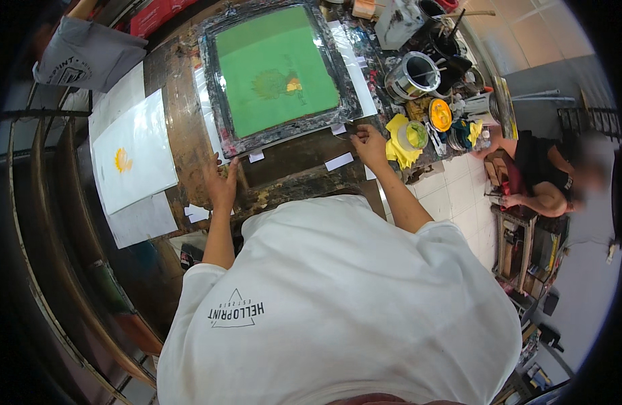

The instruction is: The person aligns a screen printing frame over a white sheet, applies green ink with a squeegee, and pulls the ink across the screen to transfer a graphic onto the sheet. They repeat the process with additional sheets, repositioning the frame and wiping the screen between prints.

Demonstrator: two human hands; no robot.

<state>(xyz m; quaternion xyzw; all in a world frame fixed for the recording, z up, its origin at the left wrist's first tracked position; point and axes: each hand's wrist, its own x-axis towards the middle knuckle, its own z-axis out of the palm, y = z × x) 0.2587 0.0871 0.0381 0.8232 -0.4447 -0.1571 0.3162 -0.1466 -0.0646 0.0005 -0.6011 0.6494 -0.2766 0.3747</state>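
A screen-printing frame point(282, 74) with green mesh and a dark, ink-stained border lies on the worn table in front of me. A leafy design with a small orange patch shows in the mesh. My left hand point(221, 181) is at the frame's near left corner, with thumb and fingers apart and nothing in it. Beyond the near right corner, my right hand point(370, 145) has its fingers drawn together by the edge of a white sheet point(362, 84) that lies partly under the frame. Whatever its fingertips hold, if anything, is too small to tell.
White sheets point(137, 152), the top one with an orange print, lie at the left. Along the right stand ink cans point(413, 74), a yellow cloth point(403, 155) and an orange ink tub point(441, 115). Paper slips point(339, 161) dot the table. Another person point(551, 172) sits far right.
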